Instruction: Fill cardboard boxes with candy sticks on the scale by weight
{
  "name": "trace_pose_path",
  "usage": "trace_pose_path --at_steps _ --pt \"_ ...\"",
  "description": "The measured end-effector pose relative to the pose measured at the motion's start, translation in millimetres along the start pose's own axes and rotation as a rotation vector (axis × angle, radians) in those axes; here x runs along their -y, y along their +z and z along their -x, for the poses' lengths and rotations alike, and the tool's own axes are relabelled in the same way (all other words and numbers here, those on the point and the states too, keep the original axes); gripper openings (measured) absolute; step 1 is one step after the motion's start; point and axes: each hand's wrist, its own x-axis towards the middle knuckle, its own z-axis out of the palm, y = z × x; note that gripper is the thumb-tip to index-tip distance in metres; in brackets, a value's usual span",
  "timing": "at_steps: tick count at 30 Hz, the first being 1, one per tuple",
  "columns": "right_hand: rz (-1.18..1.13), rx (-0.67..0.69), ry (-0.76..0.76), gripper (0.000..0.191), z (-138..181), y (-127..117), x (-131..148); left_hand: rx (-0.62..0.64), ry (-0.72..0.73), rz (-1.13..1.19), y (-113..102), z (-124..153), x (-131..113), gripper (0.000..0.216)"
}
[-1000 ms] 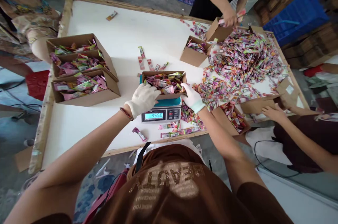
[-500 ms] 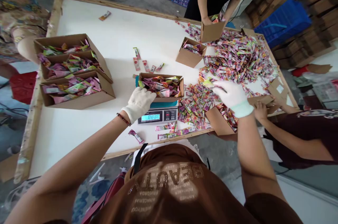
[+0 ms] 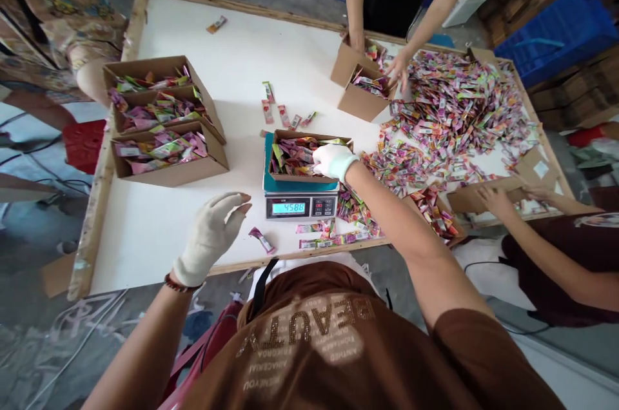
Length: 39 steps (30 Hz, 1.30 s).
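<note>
A small cardboard box (image 3: 309, 178) filled with colourful sachets (image 3: 296, 151) sits on the teal platform of a digital scale (image 3: 312, 206), whose display is lit with digits. My right hand (image 3: 333, 162), in a white glove, is over the box with its fingers bent down onto the sachets. The fingertips are partly hidden, and what they pinch cannot be made out. My left hand (image 3: 213, 233), also gloved, hovers left of the scale, with nothing in it and fingers curved apart. A purple sachet (image 3: 262, 240) lies between this hand and the scale.
Several filled boxes (image 3: 178, 168) stand together at the table's left. A big heap of sachets (image 3: 454, 100) covers the right side. Across the table, a co-worker's hands (image 3: 399, 71) are at two boxes; another person's hands (image 3: 493, 200) hold cardboard at the right edge.
My right hand has moved left from the heap to the box on the scale. My left hand has let go of the box and drawn back toward me. The display digits differ.
</note>
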Motion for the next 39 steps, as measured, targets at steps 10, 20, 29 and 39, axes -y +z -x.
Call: trace_pose_path --at_steps 10,20,29,39 --pt "-0.158 -0.214 -0.144 0.015 84 -65 -61 0.011 -0.04 0.038 9 3 -3 0.026" --pt "0.009 -0.445 0.062 0.053 121 -52 -126 -0.06 0.129 -0.057 9 -77 -36 0.029" --pt "0.022 -0.094 -0.05 0.044 -27 13 -30 0.087 0.067 -0.187 73 -139 -46 0.064" --pt "-0.211 -0.393 -0.121 0.019 21 -20 -48 0.021 0.088 -0.083 81 -127 -32 0.071"
